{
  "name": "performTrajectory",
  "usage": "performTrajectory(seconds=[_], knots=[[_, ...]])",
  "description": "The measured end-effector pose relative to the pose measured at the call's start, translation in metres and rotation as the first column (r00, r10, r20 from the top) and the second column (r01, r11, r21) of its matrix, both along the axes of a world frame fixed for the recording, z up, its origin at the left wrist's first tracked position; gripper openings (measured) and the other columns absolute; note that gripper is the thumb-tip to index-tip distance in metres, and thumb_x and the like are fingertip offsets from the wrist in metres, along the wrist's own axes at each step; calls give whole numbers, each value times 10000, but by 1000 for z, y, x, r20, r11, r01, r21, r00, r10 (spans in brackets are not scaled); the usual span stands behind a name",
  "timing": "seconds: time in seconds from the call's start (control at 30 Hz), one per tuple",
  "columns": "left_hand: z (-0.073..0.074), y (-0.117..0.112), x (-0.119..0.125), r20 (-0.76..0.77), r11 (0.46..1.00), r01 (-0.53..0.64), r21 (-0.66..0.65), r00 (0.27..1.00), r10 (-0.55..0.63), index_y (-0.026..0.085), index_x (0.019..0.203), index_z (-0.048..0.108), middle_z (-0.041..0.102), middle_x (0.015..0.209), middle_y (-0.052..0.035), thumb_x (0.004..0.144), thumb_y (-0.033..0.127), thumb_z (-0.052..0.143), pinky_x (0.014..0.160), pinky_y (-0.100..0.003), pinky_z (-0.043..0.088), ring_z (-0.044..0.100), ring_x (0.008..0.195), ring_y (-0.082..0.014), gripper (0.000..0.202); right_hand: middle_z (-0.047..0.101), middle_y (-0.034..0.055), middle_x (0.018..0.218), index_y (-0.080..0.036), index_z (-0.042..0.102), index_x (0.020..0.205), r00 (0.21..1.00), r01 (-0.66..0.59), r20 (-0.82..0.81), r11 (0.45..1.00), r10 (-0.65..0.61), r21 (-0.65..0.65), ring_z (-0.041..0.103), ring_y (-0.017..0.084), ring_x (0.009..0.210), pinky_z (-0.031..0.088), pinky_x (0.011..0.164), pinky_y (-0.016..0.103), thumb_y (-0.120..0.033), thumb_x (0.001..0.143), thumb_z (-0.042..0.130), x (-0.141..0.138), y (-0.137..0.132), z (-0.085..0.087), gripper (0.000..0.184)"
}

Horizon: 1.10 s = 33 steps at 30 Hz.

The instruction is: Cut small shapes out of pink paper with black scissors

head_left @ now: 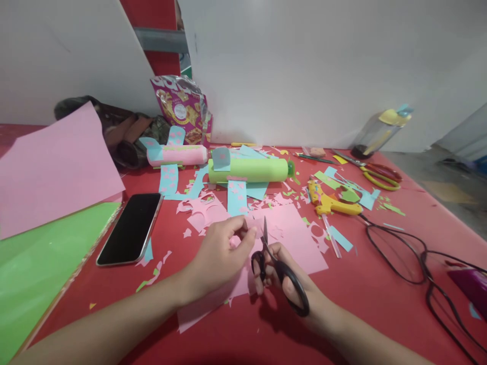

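Observation:
My right hand [283, 281] grips black-handled scissors [280, 271], blades pointing up and nearly closed. My left hand [220, 251] is closed in a pinch just left of the blades, holding a small pink paper piece [249, 228] that is mostly hidden by the fingers. Both hands rest over a pink paper sheet [289, 233] lying on the red table [373, 289]. Behind them lie a green paper-roll plane [249, 171] and a pink paper-roll plane [177, 154], both with blue wings.
A black phone [131, 228] lies at left beside large pink [49, 172] and green [34, 263] sheets. A yellow glue gun [331, 202] with black cord [411, 253], red-yellow scissors [375, 172], a bottle [380, 129], a snack bag [186, 109] and paper scraps surround.

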<state>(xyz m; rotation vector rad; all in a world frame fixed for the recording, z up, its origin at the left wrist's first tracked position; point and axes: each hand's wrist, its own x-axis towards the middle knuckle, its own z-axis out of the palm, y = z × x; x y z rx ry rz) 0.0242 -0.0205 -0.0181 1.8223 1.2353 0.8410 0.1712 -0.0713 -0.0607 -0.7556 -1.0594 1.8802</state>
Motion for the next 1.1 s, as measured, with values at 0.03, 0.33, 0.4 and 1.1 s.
performTrajectory(seconds=[0.03, 0.33, 0.4, 1.1], knots=[[-1, -1, 0, 8, 1000, -7, -8, 1000, 7, 169, 548, 388, 425, 512, 50, 789, 214, 409, 491, -184, 324, 399, 502, -76, 247, 470, -7, 762, -239, 370, 843, 1000, 5, 2, 1000, -5, 3, 475, 126, 633, 364, 605, 279, -585, 662, 549, 0, 0, -1, 430], [-8, -4, 3, 62, 997, -52, -60, 997, 55, 164, 576, 419, 455, 537, 40, 799, 232, 412, 510, -190, 351, 438, 521, -81, 234, 477, -12, 724, -236, 372, 855, 999, 13, 42, 999, -14, 32, 474, 133, 622, 338, 554, 263, -591, 679, 522, 0, -2, -4, 423], [-8, -5, 3, 63, 997, -49, -55, 997, 53, 163, 582, 426, 459, 540, 39, 801, 231, 411, 510, -191, 350, 440, 522, -81, 230, 478, -11, 736, -234, 366, 865, 999, 4, 42, 999, -6, 42, 480, 131, 627, 345, 569, 269, -570, 698, 521, 0, -2, -3, 406], [5, 2, -3, -26, 1000, 23, -3, 999, -23, 161, 552, 379, 401, 514, 54, 797, 208, 412, 490, -181, 307, 377, 503, -70, 252, 425, -40, 670, -228, 318, 803, 1000, 6, 4, 1000, -6, 16, 395, 86, 512, 296, 496, 235, -535, 688, 566, -3, 1, 8, 411]])
